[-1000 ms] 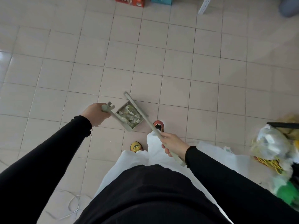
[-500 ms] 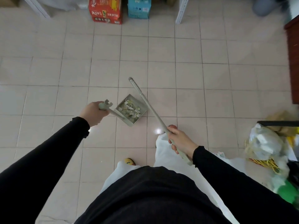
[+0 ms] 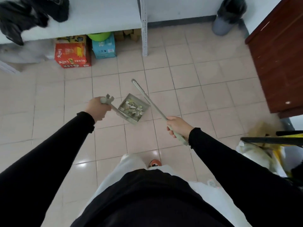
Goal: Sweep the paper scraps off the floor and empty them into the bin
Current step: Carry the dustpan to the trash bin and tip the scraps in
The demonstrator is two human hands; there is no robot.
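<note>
Paper scraps [image 3: 133,108] lie heaped in the dustpan [image 3: 139,99], and none show on the tiles around it. Sweeping looks done, and 1 step is left: emptying. Left of the dustpan, your left hand [image 3: 97,109] curls round its handle. The pan's long axis slants from that handle to its far right corner. Right of the dustpan, your right hand [image 3: 178,126] wraps the broom stick [image 3: 148,99]. The grey bin [image 3: 221,27] stands well beyond, rightward.
</note>
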